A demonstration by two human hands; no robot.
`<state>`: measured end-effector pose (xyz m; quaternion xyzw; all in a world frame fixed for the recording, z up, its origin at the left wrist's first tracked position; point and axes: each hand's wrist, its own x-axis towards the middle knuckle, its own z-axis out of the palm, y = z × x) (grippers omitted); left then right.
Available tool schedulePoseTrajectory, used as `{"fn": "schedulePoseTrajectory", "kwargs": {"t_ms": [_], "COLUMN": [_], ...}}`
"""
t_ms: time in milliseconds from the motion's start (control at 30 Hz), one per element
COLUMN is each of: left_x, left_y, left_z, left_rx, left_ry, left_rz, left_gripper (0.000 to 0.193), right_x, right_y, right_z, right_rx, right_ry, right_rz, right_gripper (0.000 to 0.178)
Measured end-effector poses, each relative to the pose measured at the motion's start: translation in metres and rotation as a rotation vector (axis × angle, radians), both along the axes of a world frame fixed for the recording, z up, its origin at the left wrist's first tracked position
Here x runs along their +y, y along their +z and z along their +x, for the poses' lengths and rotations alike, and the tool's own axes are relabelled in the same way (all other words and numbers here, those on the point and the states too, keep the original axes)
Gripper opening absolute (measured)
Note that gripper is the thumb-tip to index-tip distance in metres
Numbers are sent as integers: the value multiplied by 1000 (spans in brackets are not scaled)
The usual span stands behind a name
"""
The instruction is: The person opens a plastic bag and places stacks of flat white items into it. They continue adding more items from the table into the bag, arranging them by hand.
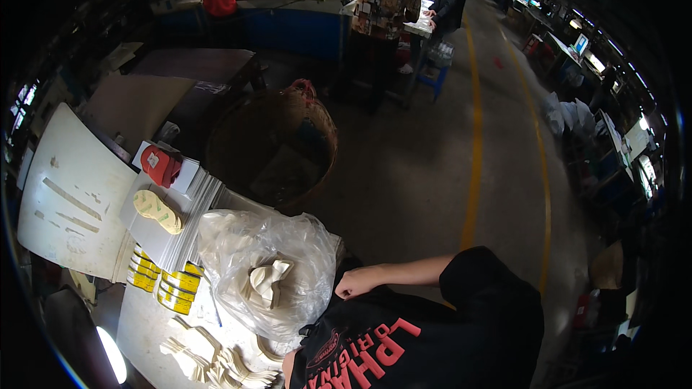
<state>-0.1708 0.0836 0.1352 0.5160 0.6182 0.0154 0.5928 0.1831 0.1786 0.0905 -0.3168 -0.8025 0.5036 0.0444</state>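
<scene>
My right hand (349, 284) is curled closed in front of my black shirt, close to the right side of a clear plastic bag (227, 245). Whether anything is in its fingers is hidden. The bag stands open on a white table (140, 317), with cream-coloured cut pieces (265, 284) bunched inside. More cream pieces (191, 360) lie loosely fanned on the table below the bag. Only a sliver of skin from my left arm shows at the lower edge; that hand is out of sight.
Yellow-banded bundles (176, 292) and a stack of grey sheets (198, 198) sit left of the bag. On the sheets lie a cream sole-shaped piece (157, 211) and red pieces (160, 164). Beyond stands a big woven basket (328, 137). Several people work farther off.
</scene>
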Motion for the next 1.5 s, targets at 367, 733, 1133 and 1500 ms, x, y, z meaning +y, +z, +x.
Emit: {"fn": "schedulePoseTrajectory", "kwargs": {"t_ms": [367,733,1133,1500], "left_x": [-1,2,3,-7], "left_y": [1,-9,-41,-49], "left_z": [7,-5,-64,4], "left_rx": [-7,192,987,713], "left_ry": [-8,330,417,724], "left_rz": [20,588,111,585], "left_gripper": [44,17,62,45], "right_x": [15,34,46,45], "right_y": [-10,19,44,0], "right_z": [-6,-29,-120,-137], "right_rx": [-119,-229,-88,-226], "right_ry": [116,194,119,268], "right_rz": [-118,-42,16,27], "right_gripper": [16,27,44,39]}}
